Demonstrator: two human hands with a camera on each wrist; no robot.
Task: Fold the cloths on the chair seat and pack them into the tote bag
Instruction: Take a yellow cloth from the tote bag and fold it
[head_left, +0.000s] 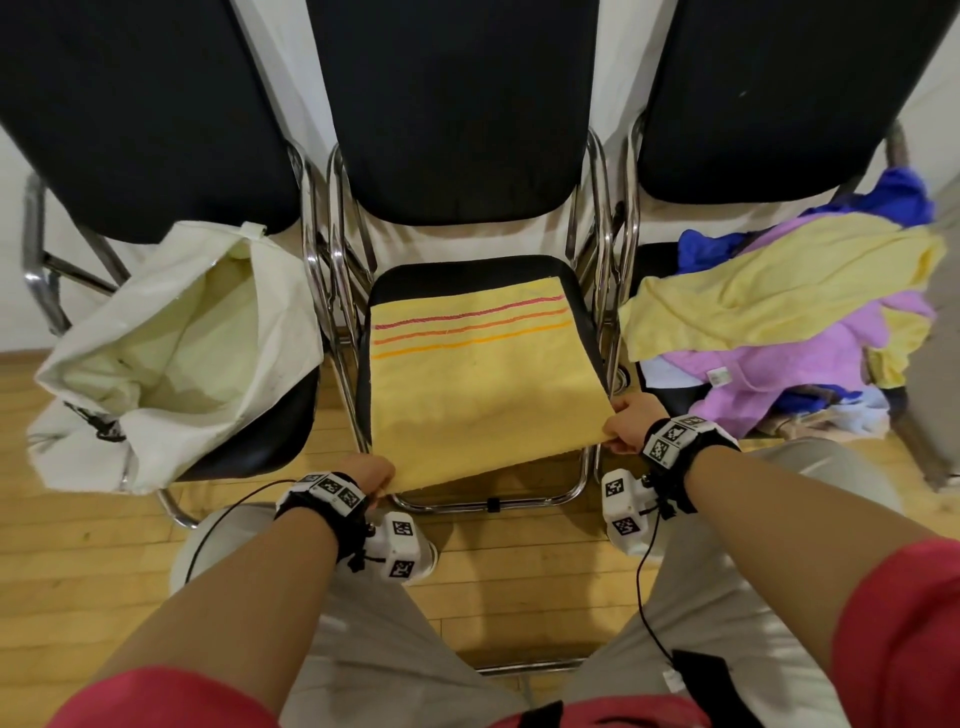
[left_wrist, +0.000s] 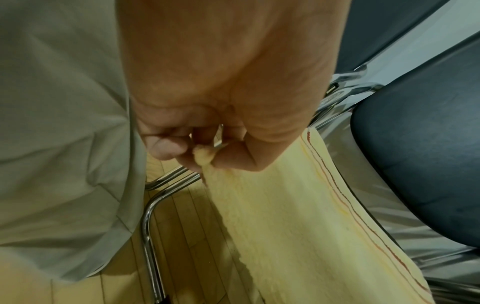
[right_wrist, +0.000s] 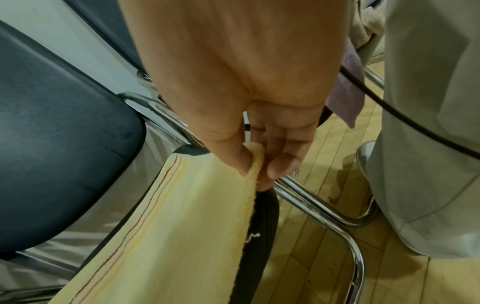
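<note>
Striped yellow cloth (head_left: 478, 374) lies spread, unfolded, on the middle chair seat (head_left: 467, 270), its near corners pinched by the left hand (head_left: 371, 475) and right hand (head_left: 631, 423); more cloths (head_left: 779, 322) heaped on the right chair; tote bag (head_left: 171, 343) gapes on the left chair, so packing is apparently barely begun.

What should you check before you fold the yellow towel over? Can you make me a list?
1. Left hand pinches the yellow towel at its near corner: ok.
2. Right hand pinches the other near corner: ok.
3. Towel's far part lies flat on the middle chair seat: ok.
4. Tote bag open on the left chair: ok.
5. Bag holds anything already: cannot tell.
</note>
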